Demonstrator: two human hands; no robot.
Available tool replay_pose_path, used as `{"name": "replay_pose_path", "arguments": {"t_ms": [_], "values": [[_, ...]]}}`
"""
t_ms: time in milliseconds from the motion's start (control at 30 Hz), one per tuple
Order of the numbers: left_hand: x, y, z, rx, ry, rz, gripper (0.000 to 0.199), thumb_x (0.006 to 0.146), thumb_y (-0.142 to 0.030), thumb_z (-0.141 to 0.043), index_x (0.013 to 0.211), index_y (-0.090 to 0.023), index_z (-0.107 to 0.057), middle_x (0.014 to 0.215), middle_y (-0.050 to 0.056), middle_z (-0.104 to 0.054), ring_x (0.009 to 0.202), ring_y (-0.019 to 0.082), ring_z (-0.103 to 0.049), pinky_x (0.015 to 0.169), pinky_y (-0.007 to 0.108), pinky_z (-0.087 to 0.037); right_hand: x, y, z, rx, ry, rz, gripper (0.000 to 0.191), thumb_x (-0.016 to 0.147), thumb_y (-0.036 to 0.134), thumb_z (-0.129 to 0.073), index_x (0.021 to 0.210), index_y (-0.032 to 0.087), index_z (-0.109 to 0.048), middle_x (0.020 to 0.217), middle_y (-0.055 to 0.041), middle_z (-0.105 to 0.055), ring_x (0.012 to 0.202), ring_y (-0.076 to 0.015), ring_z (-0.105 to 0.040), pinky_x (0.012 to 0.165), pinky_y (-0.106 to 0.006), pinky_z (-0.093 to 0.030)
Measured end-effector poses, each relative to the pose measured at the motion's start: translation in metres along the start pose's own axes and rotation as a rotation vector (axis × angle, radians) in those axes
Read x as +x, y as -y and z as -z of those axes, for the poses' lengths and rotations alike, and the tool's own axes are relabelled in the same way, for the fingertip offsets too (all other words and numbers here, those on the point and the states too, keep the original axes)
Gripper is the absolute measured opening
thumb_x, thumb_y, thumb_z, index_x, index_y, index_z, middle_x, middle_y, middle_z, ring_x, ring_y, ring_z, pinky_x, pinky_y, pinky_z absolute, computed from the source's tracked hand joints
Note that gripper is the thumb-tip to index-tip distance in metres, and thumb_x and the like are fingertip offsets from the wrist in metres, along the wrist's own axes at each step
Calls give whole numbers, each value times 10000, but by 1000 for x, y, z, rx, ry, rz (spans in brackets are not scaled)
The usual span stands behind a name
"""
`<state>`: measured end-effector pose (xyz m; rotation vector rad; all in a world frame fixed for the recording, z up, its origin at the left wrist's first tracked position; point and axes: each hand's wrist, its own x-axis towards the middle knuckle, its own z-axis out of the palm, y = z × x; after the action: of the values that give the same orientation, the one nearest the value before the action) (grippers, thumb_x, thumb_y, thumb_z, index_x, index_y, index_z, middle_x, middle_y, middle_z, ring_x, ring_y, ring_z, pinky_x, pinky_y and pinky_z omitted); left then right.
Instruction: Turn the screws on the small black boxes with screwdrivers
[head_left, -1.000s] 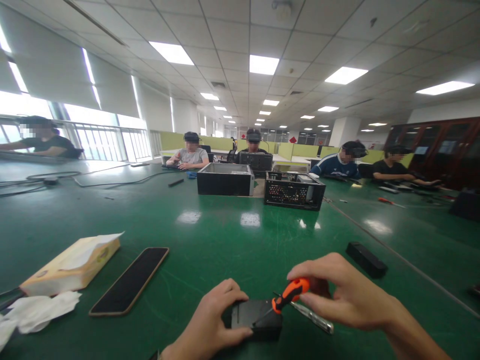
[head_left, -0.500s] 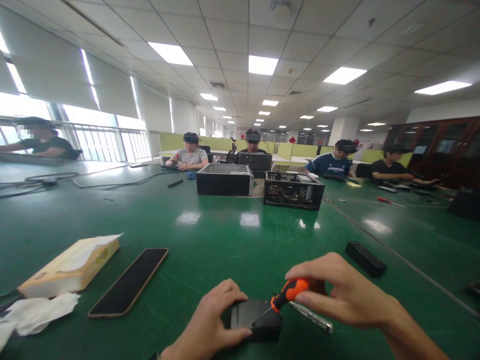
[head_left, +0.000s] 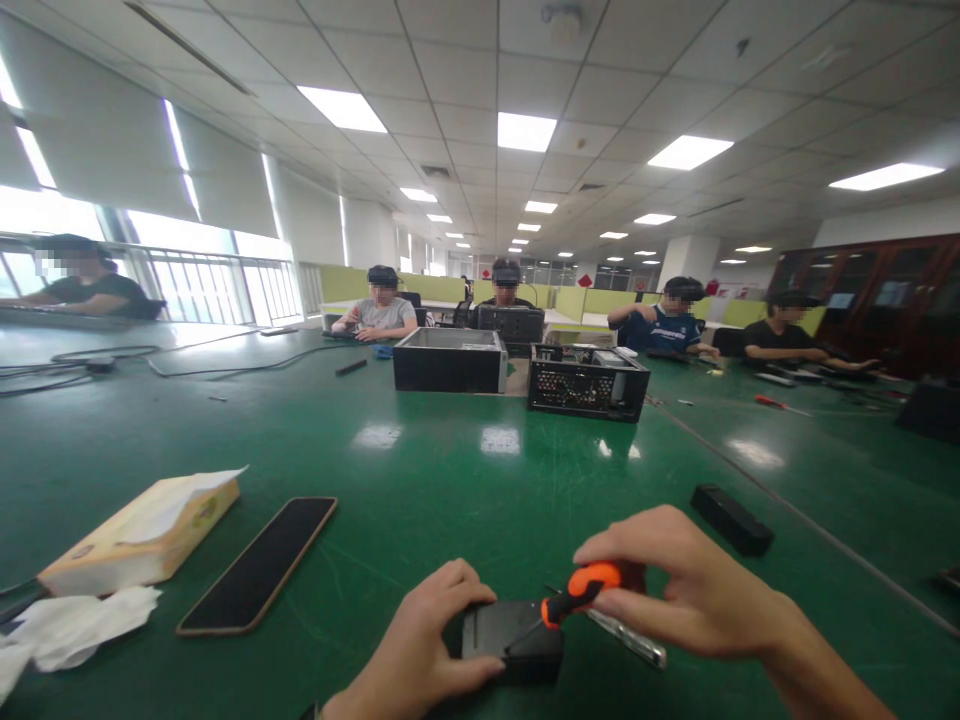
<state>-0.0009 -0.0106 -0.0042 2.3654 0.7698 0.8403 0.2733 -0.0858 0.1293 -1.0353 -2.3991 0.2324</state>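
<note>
- On my feed, I have the black box low in view on the green surface, between the 2 hands.
- My left hand pinches its left end, thumb at the near edge, other fingers at the far edge.
- My right hand pinches the handle of the orange-and-black screwdriver between thumb and forefinger, up and right of the box.
- I see its shaft slant down left, tip at the box's top face, just beside the left thumb.
- A slim clear tool lies just right of the box; a black block sits farther right, apart from my fingers.
</note>
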Motion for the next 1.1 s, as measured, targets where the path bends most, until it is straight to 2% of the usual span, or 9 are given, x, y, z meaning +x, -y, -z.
{"name": "replay_pose_path", "arguments": {"t_ms": [133,300,367,467,633,733,833,1000,1100], "values": [[0,1,-1,9,7,9,357,698,-298,-834,1003,-190,-683,928,41,-601,852,224,-574,733,297,-427,0,-1,0,52,43,21,215,864,192,-595,1056,191,-691,855,-30,-737,683,-130,-629,636,-226,-446],[0,2,-2,13,4,9,364,689,-293,-835,1003,-191,-683,927,40,-604,851,224,-576,734,298,-431,2,-3,-3,42,4,113,168,911,311,-605,930,184,-714,705,-15,-691,632,-130,-585,610,-239,-408],[0,2,-1,12,0,6,360,694,-301,-831,1004,-193,-684,925,40,-605,846,223,-576,729,294,-432,2,-3,-3,31,-9,102,143,900,251,-599,970,180,-701,731,-15,-688,638,-125,-581,612,-237,-409],[0,1,-1,13,-3,7,351,705,-318,-820,1003,-194,-684,921,40,-607,840,220,-577,725,291,-436,0,-2,-1,27,-39,65,228,826,196,-655,1050,166,-676,803,-23,-698,666,-124,-594,633,-232,-433],[0,-1,0,10,-9,-4,352,714,-354,-806,1002,-194,-684,924,45,-610,847,223,-575,729,292,-444,-1,-3,1,60,7,41,270,865,166,-604,1121,200,-682,855,-26,-747,636,-112,-625,612,-216,-455],[0,-2,0,15,-8,-2,342,722,-364,-795,997,-195,-683,916,44,-612,843,222,-575,729,294,-448,1,-3,-1,99,11,48,159,871,243,-636,997,186,-716,828,-35,-749,647,-125,-634,612,-222,-462],[0,-1,0,13,-8,-1,346,718,-352,-804,1000,-196,-680,917,42,-611,840,221,-576,730,295,-446,3,-2,-1,117,5,69,173,907,309,-611,913,178,-723,754,-28,-729,652,-129,-632,633,-229,-463],[0,-1,0,7,-7,-6,350,711,-325,-817,1006,-196,-679,917,39,-607,837,218,-573,723,289,-436,2,-2,1,16,-21,-2,245,796,188,-650,1036,163,-690,796,-26,-701,654,-132,-604,638,-241,-460],[-1,0,-1,14,-7,-11,350,713,-331,-816,1006,-196,-679,913,39,-605,832,217,-570,716,286,-433,0,-2,2,32,15,-16,276,818,189,-640,1089,186,-690,812,-20,-724,669,-133,-625,647,-239,-462]]}}
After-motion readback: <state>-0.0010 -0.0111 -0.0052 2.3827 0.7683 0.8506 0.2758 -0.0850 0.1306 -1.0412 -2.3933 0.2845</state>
